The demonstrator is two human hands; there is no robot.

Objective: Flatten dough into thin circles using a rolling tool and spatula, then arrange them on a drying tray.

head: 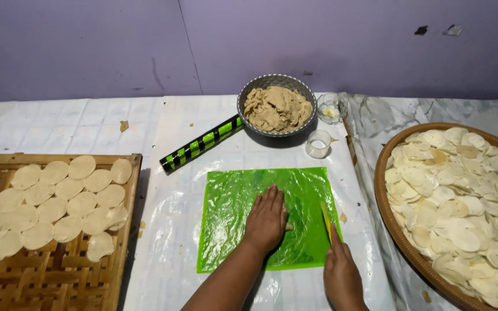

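A wide round woven basket (388, 219) fills the right side, heaped with pale dough discs (462, 213). On the left a slatted bamboo tray (53, 276) carries a smaller overlapping layer of flat rounds (59, 207). Between them, on the plastic-covered table (168, 259), lies the green plastic sheet (231, 201), wrinkled and glossy. The left hand (266, 222) presses flat on it, palm down, fingers stretched out and held side by side; a bit of dough seems to peep out beside the thumb (too small to be sure). The right hand (341, 273) is curled around a thin yellowish strip (326, 222), likely a scraper, lying along the sheet's right edge. Behind stand a metal bowl of brown dough (276, 108), a green-and-black striped rolling pin (203, 143) and two small clear cups (318, 144).

The risk, as I judge it: the slick sheet could slide on the table's plastic under uneven pressure, smearing the dough thin on one side, or the strip's edge could tear the film.
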